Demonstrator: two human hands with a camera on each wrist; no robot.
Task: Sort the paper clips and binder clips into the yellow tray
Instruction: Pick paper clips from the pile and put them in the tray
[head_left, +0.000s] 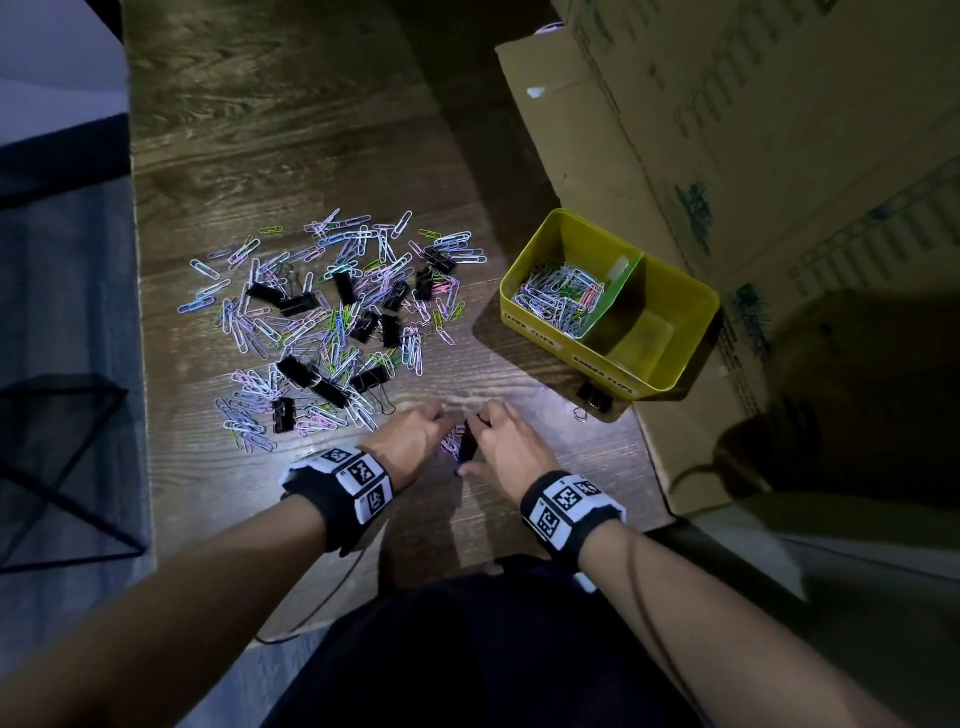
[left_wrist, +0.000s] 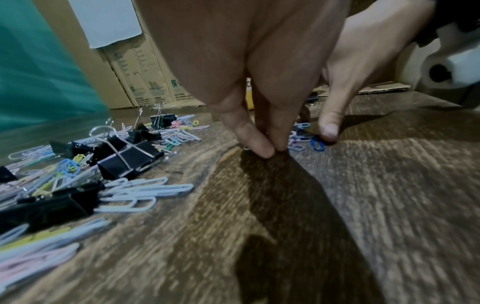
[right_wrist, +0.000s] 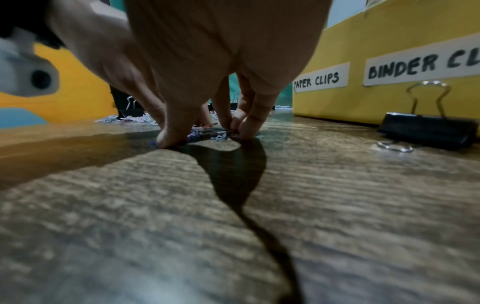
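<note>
- Left hand (head_left: 410, 441): fingertips (left_wrist: 262, 148) pinched together on the surface (head_left: 311, 156); contents indiscernible.
- Small paper clip cluster (head_left: 453, 438) lay between both grips.
- Right hand (head_left: 506, 447): thumb and fingers curled around that cluster.
- Right wrist view alone showed yellow tray (right_wrist: 389, 98) labels.

- The tray (head_left: 524, 306) was yellow; its two labels (right_wrist: 320, 80) were white with black hand lettering
- The paper clips (head_left: 332, 312) on the table were pastel: white, pink, lilac, light blue, green; one beside the right thumb was deep blue (left_wrist: 317, 144)
- The binder clips (head_left: 293, 371) were black with silver wire handles; so was the lone one (right_wrist: 428, 129) by the tray
- The table (head_left: 311, 130) was dark brown with a wood-grain pattern
- The wristbands (head_left: 343, 483) were black, carrying white tags with black square code patterns
- The boxes (head_left: 727, 130) were tan cardboard with green print
</note>
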